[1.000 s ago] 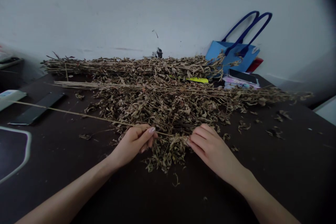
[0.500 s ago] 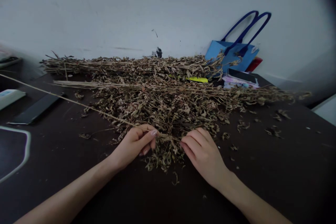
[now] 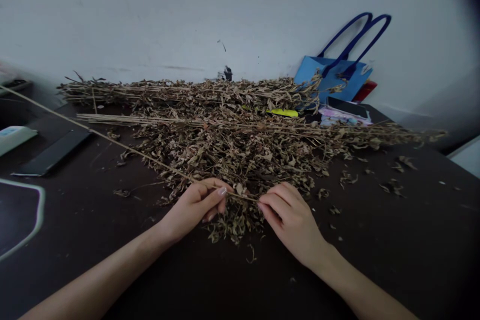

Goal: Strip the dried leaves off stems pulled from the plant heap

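A long, thin dried plant stem (image 3: 142, 155) slants from the upper left down into my hands. My left hand (image 3: 198, 204) is closed on it, thumb and fingers pinching the stem. Just to the right, my right hand (image 3: 290, 220) pinches the stem's end between thumb and fingertips. The short stretch of stem between the hands is in plain sight. Behind and beneath it lies a heap of dried brown leaves (image 3: 232, 155), with some greener curled ones (image 3: 236, 225) directly below my hands.
Bundles of dried stalks (image 3: 157, 92) lie along the wall. A blue bag (image 3: 330, 77) stands at the back right beside a phone (image 3: 344, 106) and a yellow object (image 3: 283, 112). A black flat object (image 3: 54, 152) and a white box (image 3: 15, 139) sit left. Loose leaves dot the dark table (image 3: 405, 235).
The stem's far left part has risen a little, and its stretch between my hands now shows more clearly. My left hand has shifted very slightly to the right; my right hand is nearly still.
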A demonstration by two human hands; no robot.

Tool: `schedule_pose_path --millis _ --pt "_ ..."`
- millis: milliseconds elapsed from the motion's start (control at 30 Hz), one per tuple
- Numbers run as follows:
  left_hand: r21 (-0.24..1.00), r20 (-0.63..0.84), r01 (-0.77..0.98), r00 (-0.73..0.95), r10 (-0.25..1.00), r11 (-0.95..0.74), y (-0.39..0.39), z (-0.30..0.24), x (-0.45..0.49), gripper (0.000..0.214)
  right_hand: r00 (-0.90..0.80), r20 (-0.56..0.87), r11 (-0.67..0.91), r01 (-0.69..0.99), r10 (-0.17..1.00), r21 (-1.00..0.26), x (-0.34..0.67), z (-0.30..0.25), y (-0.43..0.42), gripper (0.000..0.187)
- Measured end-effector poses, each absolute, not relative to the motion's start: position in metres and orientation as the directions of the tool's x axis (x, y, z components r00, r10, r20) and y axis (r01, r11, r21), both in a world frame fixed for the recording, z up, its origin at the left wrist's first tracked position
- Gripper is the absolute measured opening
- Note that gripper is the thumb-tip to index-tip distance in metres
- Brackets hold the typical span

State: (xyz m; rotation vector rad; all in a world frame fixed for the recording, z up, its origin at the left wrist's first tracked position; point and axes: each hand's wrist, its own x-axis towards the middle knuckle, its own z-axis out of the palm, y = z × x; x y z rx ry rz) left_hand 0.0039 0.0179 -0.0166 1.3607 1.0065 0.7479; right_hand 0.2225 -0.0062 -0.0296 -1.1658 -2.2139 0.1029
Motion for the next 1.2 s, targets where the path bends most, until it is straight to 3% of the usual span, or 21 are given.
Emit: schedule_pose_path --millis 200,333,567,700,833,1000,1200 --pt "0.986 -0.150 0.132 0.451 0.880 0.100 0.016 -0.022 0.006 0.024 -0.436 0.478 0.612 0.725 0.762 -0.315 0.219 -0.030 -0.010 0.013" --pt "0.976 -0.112 0.217 0.459 0.882 0.011 0.016 -0.020 0.004 0.034 -0.437 0.470 0.611 0.723 0.767 -0.324 0.219 -0.030 -0.010 0.013" --pt "0.910 0.027 0.359 0.444 0.896 -0.206 0.023 -0.012 -0.007 0.030 -0.424 0.475 0.611 0.702 0.771 -0.365 0.225 -0.024 -0.005 0.012" --pt "0.941 0.001 0.313 0.367 0.930 -0.125 0.024 -0.014 -0.009 0.013 -0.403 0.496 0.608 0.702 0.769 -0.371 0.227 -0.024 -0.005 0.012" --pt "0.980 -0.032 0.195 0.391 0.920 -0.048 0.021 -0.015 -0.004 0.031 -0.429 0.457 0.604 0.707 0.779 -0.366 0.225 -0.025 -0.007 0.013" --pt "0.994 -0.087 0.099 0.377 0.922 0.054 0.016 -0.015 0.001 0.018 -0.453 0.421 0.600 0.726 0.786 -0.338 0.223 -0.026 -0.008 0.016" --pt "0.991 -0.123 0.095 0.328 0.936 0.097 0.017 -0.017 0.002 0.018 -0.418 0.432 0.581 0.723 0.799 -0.374 0.223 -0.028 -0.008 0.009"
